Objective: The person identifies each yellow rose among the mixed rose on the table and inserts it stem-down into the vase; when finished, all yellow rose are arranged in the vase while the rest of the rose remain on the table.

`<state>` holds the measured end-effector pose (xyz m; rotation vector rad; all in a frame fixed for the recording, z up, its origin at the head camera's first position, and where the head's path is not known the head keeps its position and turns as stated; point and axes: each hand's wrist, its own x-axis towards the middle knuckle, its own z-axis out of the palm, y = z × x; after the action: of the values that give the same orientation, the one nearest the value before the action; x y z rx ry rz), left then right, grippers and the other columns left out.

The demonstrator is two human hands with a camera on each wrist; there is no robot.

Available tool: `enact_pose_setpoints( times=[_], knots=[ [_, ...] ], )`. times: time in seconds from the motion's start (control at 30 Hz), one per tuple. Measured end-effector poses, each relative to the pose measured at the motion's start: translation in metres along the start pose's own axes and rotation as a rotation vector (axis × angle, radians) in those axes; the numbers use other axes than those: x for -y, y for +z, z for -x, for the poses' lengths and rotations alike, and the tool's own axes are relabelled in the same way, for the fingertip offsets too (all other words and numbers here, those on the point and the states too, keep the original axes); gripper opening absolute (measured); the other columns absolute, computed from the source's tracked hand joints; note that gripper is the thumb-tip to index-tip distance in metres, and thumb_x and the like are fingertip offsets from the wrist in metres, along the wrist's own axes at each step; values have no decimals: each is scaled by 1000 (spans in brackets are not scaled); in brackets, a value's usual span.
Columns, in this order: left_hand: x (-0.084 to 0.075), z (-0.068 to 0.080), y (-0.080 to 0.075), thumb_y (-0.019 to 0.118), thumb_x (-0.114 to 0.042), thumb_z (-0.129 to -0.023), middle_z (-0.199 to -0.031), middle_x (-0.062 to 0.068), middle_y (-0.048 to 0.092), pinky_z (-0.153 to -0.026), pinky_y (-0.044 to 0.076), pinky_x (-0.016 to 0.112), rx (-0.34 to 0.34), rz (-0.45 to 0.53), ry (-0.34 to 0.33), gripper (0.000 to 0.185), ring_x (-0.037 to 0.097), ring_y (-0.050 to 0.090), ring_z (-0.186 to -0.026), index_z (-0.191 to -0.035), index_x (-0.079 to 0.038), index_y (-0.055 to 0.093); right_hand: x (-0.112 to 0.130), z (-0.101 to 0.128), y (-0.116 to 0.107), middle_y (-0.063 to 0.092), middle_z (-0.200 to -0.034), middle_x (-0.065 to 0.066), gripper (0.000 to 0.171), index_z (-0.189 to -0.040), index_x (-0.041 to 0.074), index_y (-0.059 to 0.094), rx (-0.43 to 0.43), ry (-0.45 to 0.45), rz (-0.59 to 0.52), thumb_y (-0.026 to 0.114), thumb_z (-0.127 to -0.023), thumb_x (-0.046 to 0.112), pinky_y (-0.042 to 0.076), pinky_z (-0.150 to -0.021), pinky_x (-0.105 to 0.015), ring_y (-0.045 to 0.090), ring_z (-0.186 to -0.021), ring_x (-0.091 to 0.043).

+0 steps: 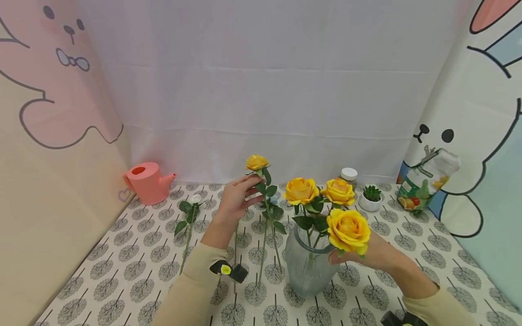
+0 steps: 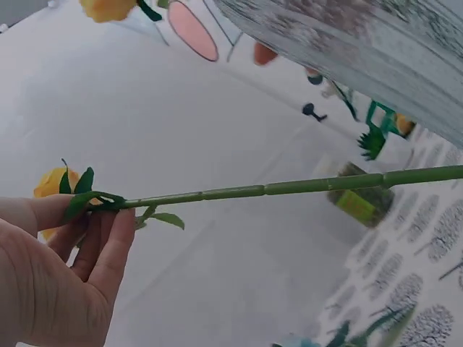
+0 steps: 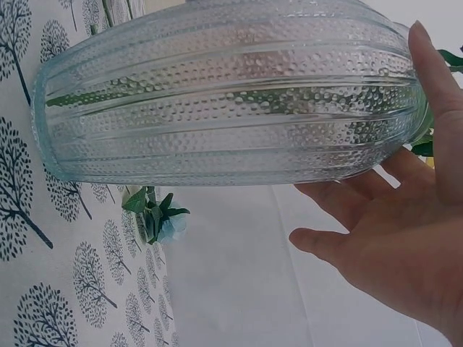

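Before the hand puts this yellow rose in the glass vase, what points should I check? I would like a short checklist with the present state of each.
1. Left hand holds the loose yellow rose near its head: ok.
2. Right hand steadies the glass vase: ok, fingers lie against its side.
3. Vase stands upright on the table: ok.
4. Room at the vase mouth: cannot tell, three roses crowd it.
5. Stem end free of the table: cannot tell.
6. Water in the vase: cannot tell.
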<state>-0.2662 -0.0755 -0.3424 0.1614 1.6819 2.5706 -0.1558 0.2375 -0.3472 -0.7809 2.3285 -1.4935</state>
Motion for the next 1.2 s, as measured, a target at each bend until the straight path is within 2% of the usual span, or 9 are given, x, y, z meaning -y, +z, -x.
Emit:
enact_pose_setpoints(
  times=[0.13,0.3,0.4,0.5,0.6,0.73,0.83,1.0,1.2],
  knots=[
    [-32,15,-4,61,-6,-99,-100,3,70,-86,58,40,51,91,-6,13,16,66,-89,-100,-11,74,-1,1,0,73,-92,-9,49,-121,-10,51,-6,-4,3,79,-85,8,58,-77,-35,70,-85,-21],
    [-67,35,-12,56,-4,-102,-102,1,65,-82,58,37,127,182,51,24,15,63,-88,-90,-16,73,0,1,0,71,-95,-10,52,-123,-9,49,-16,-20,5,79,-85,9,57,-79,-34,69,-87,-20],
    [-81,47,-14,59,-2,-100,-99,0,66,-81,58,36,137,237,94,25,16,63,-87,-84,-17,72,0,0,1,71,-96,-10,52,-123,-9,49,-15,-12,10,80,-85,9,57,-80,-36,69,-88,-20],
    [-93,60,-15,67,-2,-95,-94,2,69,-78,59,34,167,361,167,18,17,66,-83,-84,-13,76,1,1,0,72,-93,-9,53,-124,-9,50,-13,10,17,80,-85,10,57,-79,-36,69,-87,-21],
    [-103,74,-17,70,2,-91,-92,8,71,-73,62,34,241,527,292,12,20,70,-78,-90,-6,78,0,1,1,70,-96,-9,57,-128,-9,47,-20,-23,24,80,-86,10,55,-82,-32,67,-91,-18],
    [-111,87,-17,65,11,-92,-93,17,70,-70,62,41,342,725,440,13,26,73,-78,-97,4,75,-2,-1,2,67,-98,-8,58,-129,-9,45,-20,-42,15,80,-85,9,53,-84,-30,66,-91,-17],
    [-112,92,-11,64,13,-91,-94,20,69,-71,61,45,365,806,494,13,29,72,-82,-99,8,72,-3,-2,1,68,-94,-8,56,-127,-9,45,-11,-49,-3,79,-85,7,54,-83,-30,69,-85,-20],
    [-102,96,4,64,12,-91,-96,18,70,-73,61,45,379,773,517,12,26,72,-84,-97,6,73,-3,-2,1,65,-98,-13,56,-126,-9,46,-10,-64,2,80,-85,7,55,-84,-31,69,-86,-21],
    [-86,101,25,64,12,-92,-104,10,64,-73,62,41,330,545,571,21,22,69,-90,-103,-1,76,0,-1,0,69,-99,-10,62,-130,-8,45,-25,33,41,82,-84,13,55,-84,-42,69,-91,-23]
  ],
)
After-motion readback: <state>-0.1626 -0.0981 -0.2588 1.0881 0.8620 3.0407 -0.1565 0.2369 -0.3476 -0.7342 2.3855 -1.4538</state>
